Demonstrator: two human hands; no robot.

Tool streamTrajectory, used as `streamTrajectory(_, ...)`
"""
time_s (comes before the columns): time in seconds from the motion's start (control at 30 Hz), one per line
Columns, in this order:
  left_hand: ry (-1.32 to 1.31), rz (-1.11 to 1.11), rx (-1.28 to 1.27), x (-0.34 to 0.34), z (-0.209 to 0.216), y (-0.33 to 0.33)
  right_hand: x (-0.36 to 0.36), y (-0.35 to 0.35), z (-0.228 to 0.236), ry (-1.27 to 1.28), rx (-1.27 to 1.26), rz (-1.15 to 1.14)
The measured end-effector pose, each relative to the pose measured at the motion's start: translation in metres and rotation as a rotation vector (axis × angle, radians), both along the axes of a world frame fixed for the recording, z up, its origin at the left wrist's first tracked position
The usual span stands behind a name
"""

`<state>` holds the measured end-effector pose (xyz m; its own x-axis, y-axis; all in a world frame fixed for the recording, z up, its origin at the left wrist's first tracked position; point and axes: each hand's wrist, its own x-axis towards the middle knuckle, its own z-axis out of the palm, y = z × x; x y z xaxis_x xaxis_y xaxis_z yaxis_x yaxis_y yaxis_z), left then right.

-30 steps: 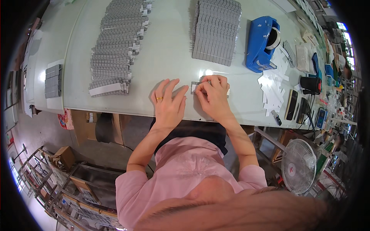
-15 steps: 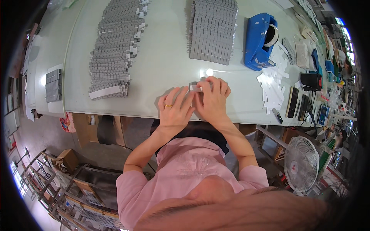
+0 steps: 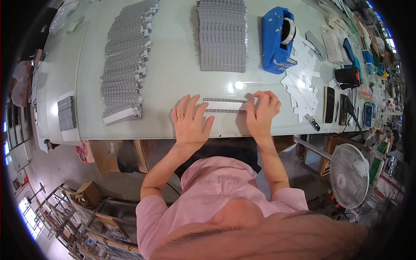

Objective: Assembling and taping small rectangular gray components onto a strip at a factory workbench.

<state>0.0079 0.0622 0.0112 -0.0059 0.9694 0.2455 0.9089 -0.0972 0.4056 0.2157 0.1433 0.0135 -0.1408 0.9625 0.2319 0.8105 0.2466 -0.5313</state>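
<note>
Strip of grey segments (image 3: 225, 111) lies flat on the desk (image 3: 173, 80), white band (image 3: 226, 105) along it. Left hand (image 3: 189, 123) is at one end, grip loose and splayed; right hand (image 3: 263, 115) at the other, can't tell if its grip's pinching. Grey stacks (image 3: 222, 45) and blue tape dispenser (image 3: 271, 43) farther back.

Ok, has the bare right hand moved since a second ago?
Yes, rightward: in the view, the bare right hand is now nearly below the blue tape dispenser; before, it was well to its left.
</note>
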Motion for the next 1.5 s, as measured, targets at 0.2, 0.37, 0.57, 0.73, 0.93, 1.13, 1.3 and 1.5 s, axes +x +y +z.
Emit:
streamTrajectory(0.2, -0.053, -0.254, -0.086, 0.031, 0.009, 0.016, 0.024, -0.001, 0.0, 0.073, 0.037, -0.049)
streamTrajectory(0.37, 0.162, -0.387, 0.04, 0.008, -0.018, -0.027, 0.027, -0.004, -0.013, 0.087, 0.11, -0.03)
streamTrajectory(0.57, 0.205, -0.432, 0.297, -0.031, -0.013, -0.064, 0.036, -0.006, -0.008, 0.048, 0.141, 0.017)
streamTrajectory(0.73, 0.427, -0.002, 0.282, -0.153, -0.015, -0.088, 0.028, -0.001, -0.013, 0.104, 0.142, 0.074)
streamTrajectory(0.93, 0.53, 0.202, 0.376, -0.216, 0.006, -0.077, 0.006, -0.007, -0.005, 0.102, 0.143, 0.117)
streamTrajectory(1.13, 0.522, 0.152, 0.063, -0.233, -0.005, -0.092, 0.003, -0.005, -0.008, 0.067, 0.153, 0.14)
streamTrajectory(1.3, 0.232, 0.182, 0.226, -0.165, -0.006, -0.088, -0.017, 0.001, -0.009, 0.113, 0.097, 0.27)
streamTrajectory(1.5, -0.047, -0.176, 0.051, -0.007, -0.007, -0.025, -0.031, 0.016, 0.0, -0.007, 0.137, 0.361)
